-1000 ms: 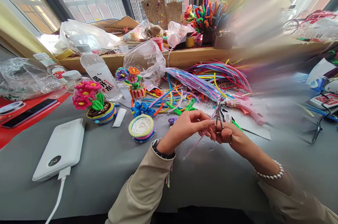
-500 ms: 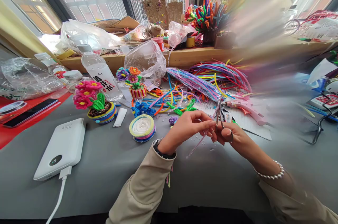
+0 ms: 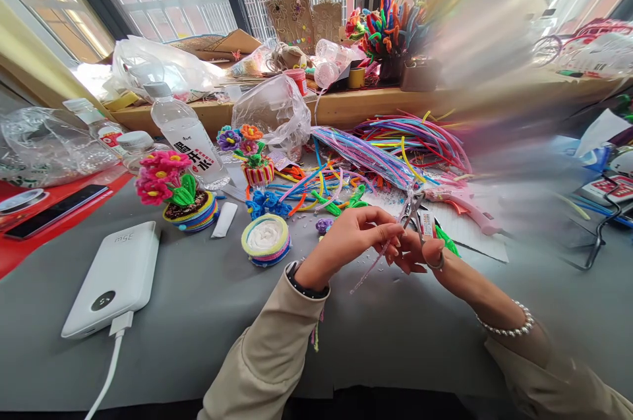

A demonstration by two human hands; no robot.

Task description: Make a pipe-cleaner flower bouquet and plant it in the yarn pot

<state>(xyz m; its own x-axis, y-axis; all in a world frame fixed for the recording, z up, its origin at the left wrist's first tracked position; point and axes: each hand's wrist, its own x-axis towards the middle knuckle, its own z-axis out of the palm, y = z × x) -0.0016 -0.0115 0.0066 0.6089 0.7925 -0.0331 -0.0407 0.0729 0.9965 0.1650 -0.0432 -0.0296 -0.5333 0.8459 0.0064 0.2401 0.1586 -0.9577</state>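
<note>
My left hand [image 3: 353,235] pinches a thin pale pink stem [image 3: 372,268] between thumb and fingertips, held just above the grey surface [image 3: 208,314] in front of me. The stem runs down-left from the pinch, its free end hanging over the surface. My right hand [image 3: 435,258] has its grip closed through the loops of small scissors [image 3: 414,212]; the blades point up and look parted, right at the top of the stem by my left fingertips.

My read: trimming the stem's end. To do it well:
- Keep the left pinch tight and close to the cut point so the stem doesn't bend away from the blades.
- Set the stem deep in the blades, not at the tips, since a wire core likely needs leverage.
- Square the blades across the stem, not along it.
- Keep left fingertips clear; they sit very near the blades.
- Cut low over the surface so the offcut doesn't fly; white bits already lie under my hands.

Nearby: wound coil [image 3: 266,240] left of my left hand, flower pot [image 3: 185,199] and power bank [image 3: 116,275] further left, loose coloured stems [image 3: 410,136] and a pink glue gun [image 3: 462,206] beyond the scissors. Right side of view is blurred.
</note>
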